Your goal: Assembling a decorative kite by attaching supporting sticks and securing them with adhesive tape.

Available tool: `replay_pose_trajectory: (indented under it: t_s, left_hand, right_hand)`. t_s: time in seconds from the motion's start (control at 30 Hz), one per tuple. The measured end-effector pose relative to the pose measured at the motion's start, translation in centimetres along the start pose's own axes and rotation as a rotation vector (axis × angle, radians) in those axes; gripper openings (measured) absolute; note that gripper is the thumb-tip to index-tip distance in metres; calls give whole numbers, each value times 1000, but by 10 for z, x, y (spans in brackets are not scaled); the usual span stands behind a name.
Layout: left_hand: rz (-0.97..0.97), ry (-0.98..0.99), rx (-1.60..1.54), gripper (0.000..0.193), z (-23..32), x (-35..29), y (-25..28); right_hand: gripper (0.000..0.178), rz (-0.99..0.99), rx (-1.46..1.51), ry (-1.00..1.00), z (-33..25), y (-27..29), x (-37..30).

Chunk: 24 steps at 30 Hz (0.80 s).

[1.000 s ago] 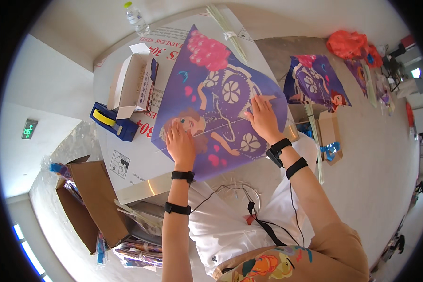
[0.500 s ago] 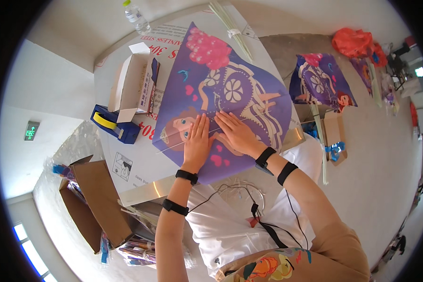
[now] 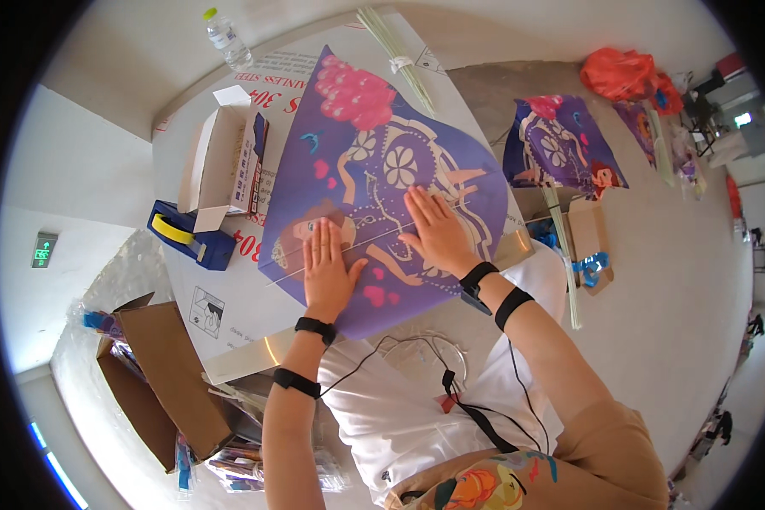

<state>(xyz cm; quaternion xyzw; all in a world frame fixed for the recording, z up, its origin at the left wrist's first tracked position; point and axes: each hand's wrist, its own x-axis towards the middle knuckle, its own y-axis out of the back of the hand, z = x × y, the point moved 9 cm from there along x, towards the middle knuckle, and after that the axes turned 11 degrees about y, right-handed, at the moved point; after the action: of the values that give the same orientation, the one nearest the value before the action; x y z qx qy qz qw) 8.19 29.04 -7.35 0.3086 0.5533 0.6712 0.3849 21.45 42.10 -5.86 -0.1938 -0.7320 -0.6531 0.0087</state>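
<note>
A purple diamond-shaped kite sheet (image 3: pixel 314 183), printed with a princess figure and pink flowers, lies spread on the board-topped table. Across it runs a thin pale rod (image 3: pixel 381 236), its left end poking past the sheet's edge. My left hand (image 3: pixel 328 270) presses flat over the printed face, fingers together and stretched out. To its right, my right hand (image 3: pixel 442 234) rests flat on the printed dress with the fingers straight and the thumb apart. Both palms lie along the rod's line and hide parts of it; neither hand grips anything.
On the table (image 3: pixel 174 289) stand a blue tape dispenser (image 3: pixel 194 238), an opened carton (image 3: pixel 221 161), a water bottle (image 3: pixel 228 41) and a bundle of sticks (image 3: pixel 404 64). A brown box (image 3: pixel 174 365) sits lower left. Another printed sheet (image 3: pixel 561 144) lies at right.
My hands have moved apart along the rod, the left one leftward and the right one rightward. The whole view has shifted slightly, while the kite sheet stays on the table.
</note>
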Motion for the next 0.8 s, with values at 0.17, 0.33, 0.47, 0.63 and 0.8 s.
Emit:
replay_pose_trajectory:
  t_s: [0.17, 0.33, 0.47, 0.63, 0.8]
  left_hand:
    - [11, 75, -3, 88, -41, -7, 4]
    - [2, 103, -27, 86, -64, -13, 12]
    - [19, 68, -140, 71, -66, -16, 26]
    - [141, -63, -112, 26, -52, -22, 64]
    - [140, -129, 97, 24, -58, -21, 55]
  right_hand:
    - [70, 0, -75, -142, 56, 13, -27]
    - [69, 31, -118, -162, 82, 22, -40]
    - [63, 11, -105, -173, 82, 25, -35]
    - [36, 81, -33, 81, 59, 47, -19]
    - [7, 107, -122, 317, 27, 51, -2]
